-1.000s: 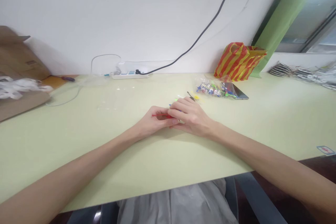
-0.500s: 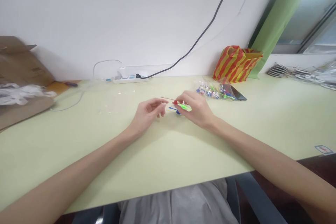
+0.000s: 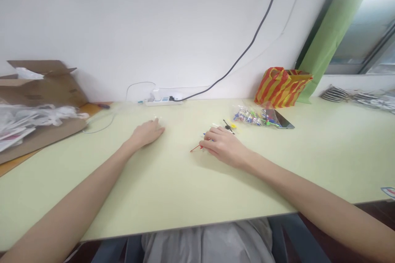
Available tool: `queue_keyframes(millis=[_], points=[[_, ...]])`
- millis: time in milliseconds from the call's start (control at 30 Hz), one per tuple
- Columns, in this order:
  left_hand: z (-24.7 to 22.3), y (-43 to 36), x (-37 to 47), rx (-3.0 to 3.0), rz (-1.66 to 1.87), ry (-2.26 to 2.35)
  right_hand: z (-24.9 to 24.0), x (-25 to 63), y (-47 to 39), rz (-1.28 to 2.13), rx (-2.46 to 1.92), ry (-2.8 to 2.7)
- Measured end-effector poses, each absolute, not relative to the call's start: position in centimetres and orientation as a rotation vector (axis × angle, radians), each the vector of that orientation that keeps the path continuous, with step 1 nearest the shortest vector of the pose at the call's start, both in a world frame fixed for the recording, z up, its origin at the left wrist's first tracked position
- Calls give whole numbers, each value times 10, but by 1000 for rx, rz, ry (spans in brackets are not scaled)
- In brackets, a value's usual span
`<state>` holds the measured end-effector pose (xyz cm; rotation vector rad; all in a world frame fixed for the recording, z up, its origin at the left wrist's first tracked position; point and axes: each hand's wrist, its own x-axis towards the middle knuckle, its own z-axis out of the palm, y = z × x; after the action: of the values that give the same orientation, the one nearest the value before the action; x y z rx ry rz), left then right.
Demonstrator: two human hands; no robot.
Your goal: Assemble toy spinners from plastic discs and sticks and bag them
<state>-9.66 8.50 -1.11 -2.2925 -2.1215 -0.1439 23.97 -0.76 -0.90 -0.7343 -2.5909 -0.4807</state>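
My right hand (image 3: 220, 144) is low over the table, fingers closed around a small red plastic arrow (image 3: 195, 148) whose thin pointer sticks out to the left. Just behind those fingers a bit of a blue arrow (image 3: 204, 134) shows; the hand covers the rest. Beyond the knuckles lie a black arrow (image 3: 227, 126) and a yellow piece (image 3: 233, 126). To the left, my left hand (image 3: 145, 133) reaches forward with fingers stretched out over faint, clear plastic (image 3: 158, 120) on the table. Whether its fingertips grip the plastic cannot be made out.
A clear bag of small colourful parts (image 3: 247, 115) lies beside a phone (image 3: 284, 120). Behind them stands a red-and-yellow striped bag (image 3: 280, 88). A power strip (image 3: 163, 101) with a black cable is by the wall; a cardboard box (image 3: 40, 90) sits left.
My left hand has moved away from the right one, to the left. My right hand has lowered with the red arrow, and black and yellow pieces now show behind it. The view has shifted slightly.
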Motion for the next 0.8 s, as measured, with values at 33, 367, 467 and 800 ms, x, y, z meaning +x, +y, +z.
queue_keyframes(millis=[33, 367, 467, 800], points=[[-11, 85, -98, -2324, -116, -2106, -9, 240, -8, -521, -767, -2585], [-3, 44, -100, -2562, -240, -1866, -8, 231, -24, -413, -806, -2677], [-2, 37, -79, -2559, -432, -1665, -10, 230, -25, -294, -764, -2626], [7, 4, -17, -2336, -791, -622, -4, 232, -20, -109, -783, -2129]])
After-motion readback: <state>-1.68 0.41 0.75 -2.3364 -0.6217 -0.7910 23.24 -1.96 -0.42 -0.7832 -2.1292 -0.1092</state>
